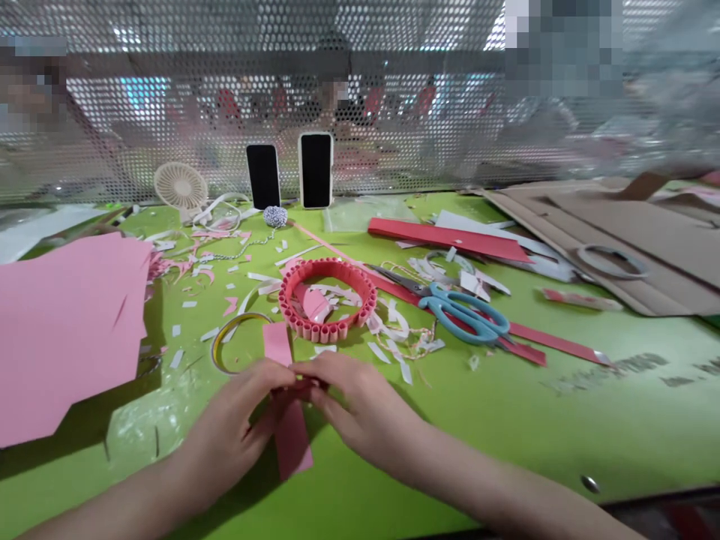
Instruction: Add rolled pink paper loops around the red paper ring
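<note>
My left hand and my right hand meet near the table's front, fingertips pinched together around a small red paper piece. Most of that piece is hidden by the fingers. Beneath them a pink paper strip lies lengthwise away from me. Just beyond stands a red paper ring with small pink paper rolls along its outside. A tape roll lies left of the strip. Scissors with light blue handles rest to the right on red paper strips.
Pink sheets lie at left. White and pink paper scraps litter the green table. A small fan and two phones stand against the perforated metal screen. Cardboard with another tape roll lies at right.
</note>
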A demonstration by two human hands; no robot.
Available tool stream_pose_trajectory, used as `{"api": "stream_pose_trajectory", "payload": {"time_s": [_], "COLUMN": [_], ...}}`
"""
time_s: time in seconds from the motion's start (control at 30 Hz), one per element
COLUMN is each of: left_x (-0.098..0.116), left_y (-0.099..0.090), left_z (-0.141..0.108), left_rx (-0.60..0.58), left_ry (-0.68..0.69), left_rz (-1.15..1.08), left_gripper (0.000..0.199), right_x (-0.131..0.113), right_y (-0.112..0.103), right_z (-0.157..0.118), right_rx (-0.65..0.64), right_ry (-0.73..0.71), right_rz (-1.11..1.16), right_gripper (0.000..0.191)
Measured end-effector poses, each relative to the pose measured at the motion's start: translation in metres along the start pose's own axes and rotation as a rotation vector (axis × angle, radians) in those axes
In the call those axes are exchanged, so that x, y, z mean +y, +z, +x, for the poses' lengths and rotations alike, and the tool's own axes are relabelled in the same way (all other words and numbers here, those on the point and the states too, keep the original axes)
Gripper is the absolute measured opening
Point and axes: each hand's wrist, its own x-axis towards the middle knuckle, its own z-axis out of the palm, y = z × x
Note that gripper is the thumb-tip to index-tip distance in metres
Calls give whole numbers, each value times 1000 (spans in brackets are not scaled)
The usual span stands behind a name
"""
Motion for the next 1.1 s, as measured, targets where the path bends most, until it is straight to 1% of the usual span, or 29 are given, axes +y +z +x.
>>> {"api": "stream_pose_trajectory", "payload": {"time_s": [0.07,0.13,0.2,0.27,0.33,0.4,0.47,0.5,0.57,0.63,0.7,0.77,0.87,0.93,1.0,1.1], "left_x": [-3,-4,-4,-3,-2,-2,-3,-4,-6,-7,-6,-3,5,12,19,26], "left_y": [-3,-8,-13,-15,-12,-5,5,10,18,21,17,7,-12,-25,-34,-42], "left_z": [2,8,16,25,36,48,60,65,75,81,84,85,84,82,81,79], "left_rx": [-2,-6,-34,-90,-129,-160,-212,-242,-287,-285,-258,-228,-220,-226,-250,-349], "left_ry": [-17,-56,-67,-38,22,124,211,231,230,209,184,169,110,35,-23,-61], "left_rz": [72,170,264,327,367,417,482,511,541,541,531,512,436,348,245,128], "left_gripper": [12,17,25,27,28,30,27,23,13,11,10,9,10,12,17,21], "right_x": [2,5,9,12,14,14,14,13,13,13,11,9,5,3,2,0], "right_y": [-4,-12,-21,-31,-39,-44,-46,-47,-48,-50,-55,-61,-67,-67,-63,-54], "right_z": [1,4,6,8,10,11,12,12,12,12,11,10,7,4,1,-2], "right_rx": [37,140,263,329,307,244,193,182,185,212,247,304,427,492,512,457], "right_ry": [-43,-24,24,87,147,195,236,254,267,241,197,139,36,-36,-110,-202], "right_rz": [-147,-164,-62,134,392,647,821,879,947,964,934,861,620,414,242,71], "right_gripper": [19,17,12,6,2,3,5,6,9,14,14,12,9,16,24,24]}}
